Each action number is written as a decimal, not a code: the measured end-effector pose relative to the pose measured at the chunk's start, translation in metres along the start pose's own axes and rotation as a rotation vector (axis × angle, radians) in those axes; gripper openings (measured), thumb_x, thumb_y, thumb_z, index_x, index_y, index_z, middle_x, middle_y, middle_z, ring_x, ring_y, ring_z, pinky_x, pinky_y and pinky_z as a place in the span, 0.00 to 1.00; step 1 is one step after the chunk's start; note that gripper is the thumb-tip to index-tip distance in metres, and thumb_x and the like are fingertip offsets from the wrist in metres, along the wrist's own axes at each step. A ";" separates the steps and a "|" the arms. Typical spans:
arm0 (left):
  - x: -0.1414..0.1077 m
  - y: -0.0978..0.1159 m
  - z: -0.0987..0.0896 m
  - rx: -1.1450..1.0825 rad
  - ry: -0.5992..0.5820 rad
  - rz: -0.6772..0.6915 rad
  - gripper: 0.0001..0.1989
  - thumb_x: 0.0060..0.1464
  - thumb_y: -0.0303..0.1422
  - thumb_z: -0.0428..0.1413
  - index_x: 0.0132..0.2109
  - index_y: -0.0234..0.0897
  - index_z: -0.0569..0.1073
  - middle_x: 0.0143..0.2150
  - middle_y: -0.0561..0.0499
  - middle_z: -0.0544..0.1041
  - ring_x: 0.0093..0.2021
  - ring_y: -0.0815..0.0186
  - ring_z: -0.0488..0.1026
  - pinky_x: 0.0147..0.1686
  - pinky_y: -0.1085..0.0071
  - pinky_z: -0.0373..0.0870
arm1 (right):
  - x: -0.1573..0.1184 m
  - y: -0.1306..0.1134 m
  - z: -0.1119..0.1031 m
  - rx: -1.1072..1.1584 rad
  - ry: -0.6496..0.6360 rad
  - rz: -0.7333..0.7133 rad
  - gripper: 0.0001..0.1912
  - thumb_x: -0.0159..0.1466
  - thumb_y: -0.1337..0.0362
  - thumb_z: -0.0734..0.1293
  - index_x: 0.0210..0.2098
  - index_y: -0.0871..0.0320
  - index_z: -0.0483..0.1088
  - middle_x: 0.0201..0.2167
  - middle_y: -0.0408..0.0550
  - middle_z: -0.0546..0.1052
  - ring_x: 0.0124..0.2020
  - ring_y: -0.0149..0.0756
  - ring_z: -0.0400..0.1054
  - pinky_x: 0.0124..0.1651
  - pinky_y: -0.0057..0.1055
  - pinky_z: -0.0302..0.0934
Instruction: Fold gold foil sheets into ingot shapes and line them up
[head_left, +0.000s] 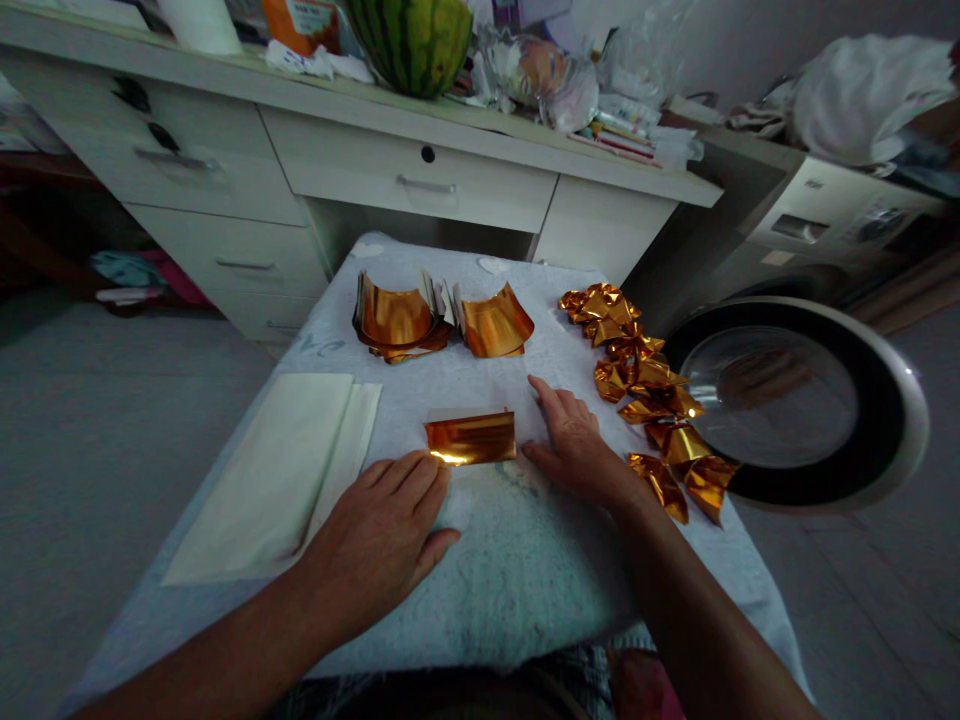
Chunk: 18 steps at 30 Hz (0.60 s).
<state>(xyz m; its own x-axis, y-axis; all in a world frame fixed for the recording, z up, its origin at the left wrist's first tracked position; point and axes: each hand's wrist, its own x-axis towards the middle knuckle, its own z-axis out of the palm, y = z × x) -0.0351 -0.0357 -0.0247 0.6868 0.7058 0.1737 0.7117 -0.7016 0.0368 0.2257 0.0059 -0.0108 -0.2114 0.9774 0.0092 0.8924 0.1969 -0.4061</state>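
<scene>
A small sheet of shiny gold foil paper [472, 438], partly folded with a pale strip along its far edge, lies on the cloth-covered table [517, 590]. My left hand [390, 520] rests palm down with its fingertips at the sheet's near left corner and the thumb apart. To the sheet's right, my right hand [571, 440] lies on the cloth with thumb and index finger spread, holding nothing. Beyond the hands stand two curved stacks of gold foil paper, a left stack [397, 315] and a right stack [496, 322].
Folded gold foil pieces [637, 365] line the table's right side. White paper sheets [270, 460] lie at the left. A white desk [480, 195] with a watermelon [412, 45] stands behind. The open round door [795, 400] of a washing machine [825, 220] is at the right edge.
</scene>
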 end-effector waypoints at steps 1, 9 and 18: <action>0.003 -0.001 -0.003 -0.009 -0.022 -0.002 0.19 0.57 0.37 0.59 0.51 0.30 0.73 0.50 0.36 0.76 0.50 0.48 0.73 0.48 0.51 0.71 | -0.001 0.001 -0.001 0.048 0.061 -0.034 0.37 0.57 0.69 0.66 0.64 0.60 0.54 0.53 0.60 0.66 0.51 0.50 0.61 0.54 0.48 0.57; 0.034 -0.008 -0.012 -0.131 -0.128 -0.003 0.08 0.57 0.33 0.58 0.42 0.35 0.73 0.47 0.42 0.76 0.48 0.51 0.73 0.49 0.52 0.70 | -0.002 -0.034 -0.007 0.234 0.035 -0.445 0.07 0.58 0.74 0.63 0.35 0.57 0.64 0.34 0.47 0.70 0.39 0.38 0.63 0.44 0.35 0.59; 0.049 -0.014 -0.009 -0.202 -0.091 -0.073 0.04 0.58 0.31 0.56 0.40 0.36 0.72 0.41 0.45 0.74 0.45 0.54 0.70 0.44 0.56 0.70 | 0.010 -0.029 0.011 0.091 -0.099 -0.404 0.07 0.59 0.73 0.64 0.36 0.58 0.68 0.38 0.48 0.72 0.41 0.38 0.64 0.45 0.34 0.58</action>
<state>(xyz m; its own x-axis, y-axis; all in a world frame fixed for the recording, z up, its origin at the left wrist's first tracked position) -0.0125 0.0080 -0.0082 0.6519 0.7546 0.0747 0.7218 -0.6477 0.2441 0.1938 0.0095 -0.0088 -0.5778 0.8102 0.0984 0.6924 0.5505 -0.4665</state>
